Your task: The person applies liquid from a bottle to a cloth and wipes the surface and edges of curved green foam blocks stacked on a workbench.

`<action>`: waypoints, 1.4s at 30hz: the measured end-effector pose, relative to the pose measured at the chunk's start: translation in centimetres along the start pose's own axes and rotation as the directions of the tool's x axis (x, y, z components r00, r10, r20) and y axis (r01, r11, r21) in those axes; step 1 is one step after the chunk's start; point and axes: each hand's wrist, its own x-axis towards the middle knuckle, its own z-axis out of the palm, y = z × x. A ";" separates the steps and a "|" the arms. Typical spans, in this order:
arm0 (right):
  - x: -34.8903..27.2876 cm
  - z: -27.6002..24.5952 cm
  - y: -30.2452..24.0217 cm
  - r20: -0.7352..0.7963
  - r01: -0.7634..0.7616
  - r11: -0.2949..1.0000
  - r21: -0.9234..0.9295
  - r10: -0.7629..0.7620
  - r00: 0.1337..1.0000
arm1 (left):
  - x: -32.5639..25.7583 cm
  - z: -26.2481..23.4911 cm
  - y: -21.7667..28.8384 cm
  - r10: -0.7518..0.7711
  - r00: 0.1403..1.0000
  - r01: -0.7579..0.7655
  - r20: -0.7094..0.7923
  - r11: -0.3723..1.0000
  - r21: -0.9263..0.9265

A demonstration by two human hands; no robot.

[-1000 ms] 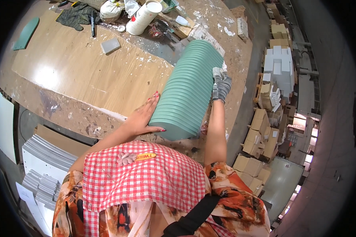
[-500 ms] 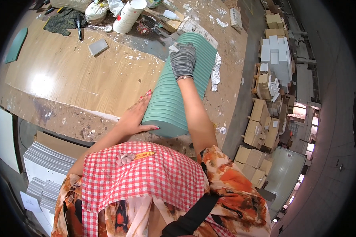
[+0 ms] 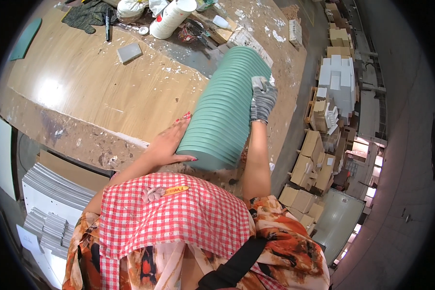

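A green ribbed piece (image 3: 222, 106), long with rounded sides and a flat near end, lies slantwise on the workbench in front of me. My bare left hand (image 3: 171, 142) rests along its near left side, fingers stretched out and thumb across the near end's upper edge. On the right flank, toward the far half, is my right hand (image 3: 263, 100) in a grey striped knit glove, its fingers curled against the ribs. Something whitish shows at the gloved fingertips; I cannot make out whether it is a held thing or the glove itself.
On the workbench (image 3: 106, 87) lie a small grey block (image 3: 129, 53), a dark glove (image 3: 88, 18) and a black marker (image 3: 108, 26). A white canister (image 3: 173, 19) leans among clutter at the back. Cardboard boxes (image 3: 307, 162) stand beyond the right edge; stacked panels (image 3: 58, 193) are below left.
My right hand has moved from the top of the ribbed piece to its right flank, slightly nearer. The left hand keeps its place on the piece. The whole view has shifted a little.
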 end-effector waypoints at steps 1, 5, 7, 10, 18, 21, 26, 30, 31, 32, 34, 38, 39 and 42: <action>-0.3 0.0 0.1 0.011 0.004 1.000 0.000 -0.004 1.000 | -0.2 0.1 -0.2 -0.010 1.000 0.010 -0.003 1.000 -0.008; -1.5 0.8 -1.6 -0.042 -0.168 0.986 -0.022 0.167 0.985 | -1.2 0.1 -0.7 -0.071 0.997 0.071 0.004 0.997 -0.003; -0.7 0.3 0.0 -0.061 -0.082 0.983 -0.165 0.073 0.995 | -0.7 -0.1 -0.2 -0.037 0.999 0.037 0.012 0.999 0.007; 0.2 1.6 -1.8 0.085 0.123 0.969 -0.214 -0.107 0.991 | -0.3 -0.1 -0.3 0.001 1.000 -0.001 0.013 1.000 -0.013; -1.0 8.2 -7.0 0.085 0.218 0.904 -0.368 -0.200 0.976 | -0.1 -0.4 -0.9 -0.005 1.000 0.005 0.007 1.000 -0.028; -0.8 6.5 -4.9 -0.030 0.131 0.930 -0.344 -0.150 0.988 | 0.4 -0.6 -0.8 0.022 1.000 -0.022 -0.002 0.999 -0.026; -1.1 -0.1 0.3 -0.206 0.017 0.998 -0.068 -0.031 0.978 | 1.2 -0.7 0.0 0.057 0.998 -0.055 0.011 0.995 -0.086; -2.4 1.8 1.0 -0.222 -0.175 0.965 -0.198 0.129 0.966 | -0.4 -1.7 -0.8 -0.034 0.999 0.035 0.021 0.997 -0.070; -2.2 0.5 2.1 -0.215 -0.223 0.945 -0.240 0.172 0.961 | 0.0 -1.7 -0.1 -0.021 1.000 0.023 0.022 0.993 -0.118; -1.9 -0.9 3.1 -0.211 -0.272 0.921 -0.279 0.218 0.953 | 0.4 -1.8 0.4 -0.011 1.000 0.014 0.025 0.986 -0.164; -1.4 -3.1 5.1 -0.166 -0.226 0.971 -0.077 0.211 0.963 | 1.2 -2.1 0.8 0.008 0.998 0.012 0.064 0.953 -0.302; -1.0 -2.4 3.5 -0.107 -0.201 0.630 0.750 0.415 0.904 | 3.6 -2.8 -1.0 0.014 1.000 -0.011 0.003 0.903 -0.429; -0.6 -2.6 2.6 -0.054 -0.256 0.799 0.544 0.337 0.940 | 5.3 -3.0 -1.3 0.002 0.999 -0.023 -0.051 0.914 -0.405; 0.0 -1.9 1.0 0.057 -0.330 0.911 0.248 0.327 0.943 | 11.4 -3.4 -0.6 -0.037 0.993 -0.007 -0.109 0.927 -0.376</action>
